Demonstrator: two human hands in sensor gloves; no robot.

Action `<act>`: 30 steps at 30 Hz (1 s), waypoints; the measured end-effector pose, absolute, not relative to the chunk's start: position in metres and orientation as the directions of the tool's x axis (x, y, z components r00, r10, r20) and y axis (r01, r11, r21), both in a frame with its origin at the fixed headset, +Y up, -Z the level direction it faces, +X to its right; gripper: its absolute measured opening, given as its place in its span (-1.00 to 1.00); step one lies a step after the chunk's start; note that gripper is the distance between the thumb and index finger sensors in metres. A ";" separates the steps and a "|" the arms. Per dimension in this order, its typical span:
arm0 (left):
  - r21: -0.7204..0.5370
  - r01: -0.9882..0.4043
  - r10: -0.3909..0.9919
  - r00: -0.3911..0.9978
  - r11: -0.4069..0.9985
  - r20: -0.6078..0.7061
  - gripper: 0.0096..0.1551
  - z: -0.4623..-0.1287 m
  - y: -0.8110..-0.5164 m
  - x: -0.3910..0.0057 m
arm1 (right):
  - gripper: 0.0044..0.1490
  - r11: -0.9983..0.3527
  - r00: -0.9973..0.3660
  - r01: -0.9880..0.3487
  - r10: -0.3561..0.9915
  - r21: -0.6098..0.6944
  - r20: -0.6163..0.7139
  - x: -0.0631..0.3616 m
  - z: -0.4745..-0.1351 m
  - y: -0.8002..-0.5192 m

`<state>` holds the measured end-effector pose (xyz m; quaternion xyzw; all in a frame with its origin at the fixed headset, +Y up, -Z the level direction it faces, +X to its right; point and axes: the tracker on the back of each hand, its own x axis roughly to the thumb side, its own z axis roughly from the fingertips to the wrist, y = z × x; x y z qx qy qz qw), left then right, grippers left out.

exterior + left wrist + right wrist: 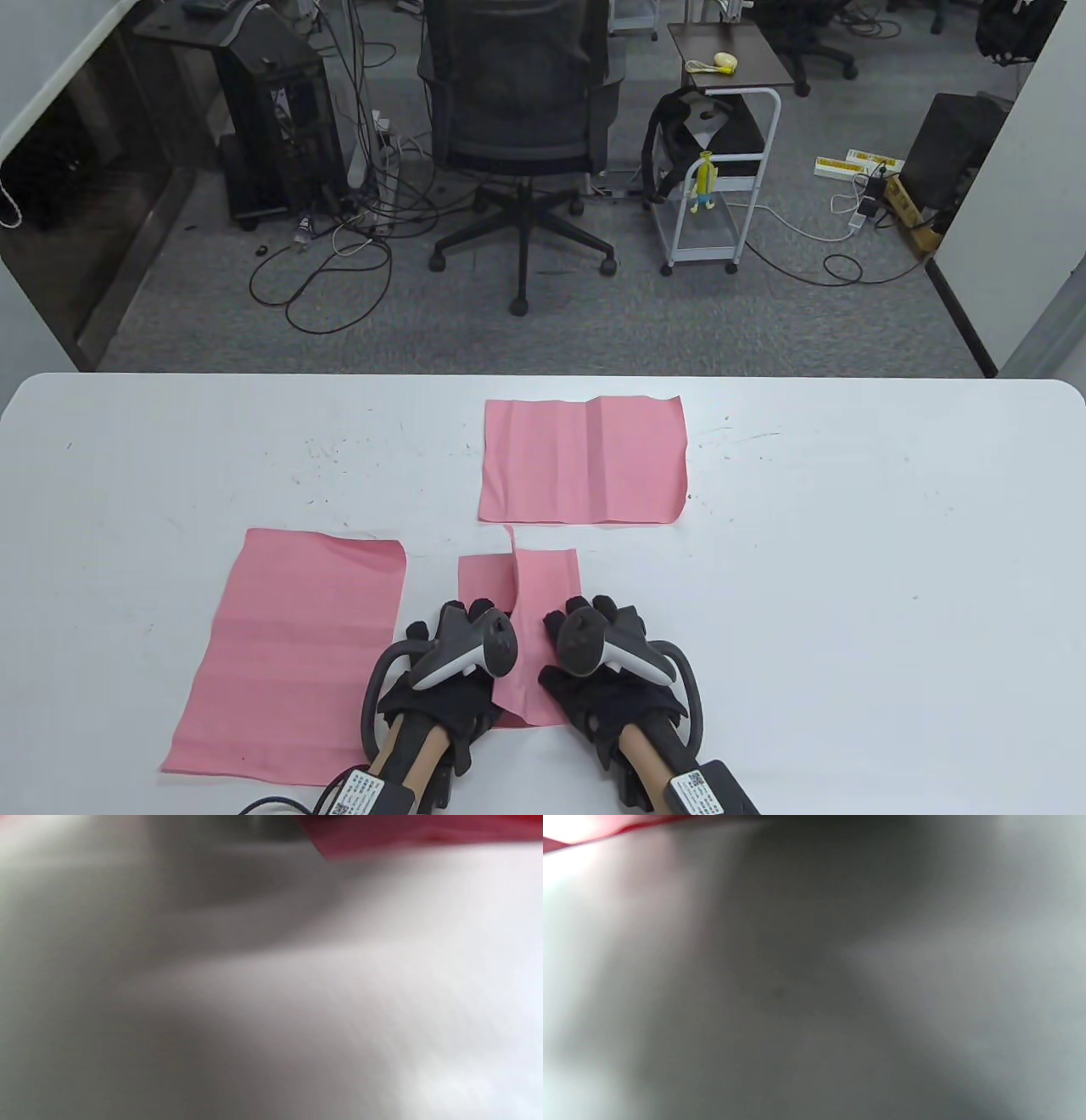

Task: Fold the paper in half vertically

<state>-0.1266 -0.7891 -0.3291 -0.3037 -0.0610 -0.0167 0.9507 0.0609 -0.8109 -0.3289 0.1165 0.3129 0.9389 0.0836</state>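
A pink paper (548,586) lies at the near middle of the white table (848,526), partly folded, with a thin flap edge (512,560) standing up along its middle. My left hand (462,649) rests palm down on its left part. My right hand (607,649) rests palm down on its right part. The trackers hide most of both hands' fingers; only fingertips (607,605) show on the paper. Both wrist views are blurred and very close to the table, with a pink strip of paper at the top in the left wrist view (403,834) and the right wrist view (594,830).
A second pink sheet (293,649) lies flat to the left. A third creased pink sheet (584,460) lies farther back at the middle. Beyond the table's far edge stand an office chair (519,127) and a white cart (717,182).
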 end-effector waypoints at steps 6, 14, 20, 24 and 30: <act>-0.380 -0.130 0.137 0.991 0.916 -0.010 -0.16 -0.331 -0.746 -0.160 | -0.11 -0.786 -0.959 -0.085 0.232 0.612 0.165 0.061 -0.329 -0.810; -0.430 -0.053 0.100 0.991 0.901 0.089 -0.13 -0.324 -0.756 -0.130 | -0.11 -0.785 -0.959 -0.083 0.231 0.614 0.166 0.061 -0.329 -0.810; -0.520 0.061 0.004 0.993 0.852 0.122 -0.12 -0.325 -0.784 -0.118 | -0.11 -0.784 -0.959 -0.083 0.231 0.615 0.166 0.061 -0.329 -0.810; -0.582 0.082 -0.022 0.994 0.809 0.110 -0.12 -0.326 -0.801 -0.121 | -0.10 -0.784 -0.958 -0.083 0.232 0.615 0.167 0.061 -0.329 -0.810; -0.610 0.106 -0.028 0.990 0.785 0.136 -0.11 -0.327 -0.806 -0.121 | -0.11 -0.784 -0.959 -0.082 0.230 0.615 0.165 0.061 -0.329 -0.810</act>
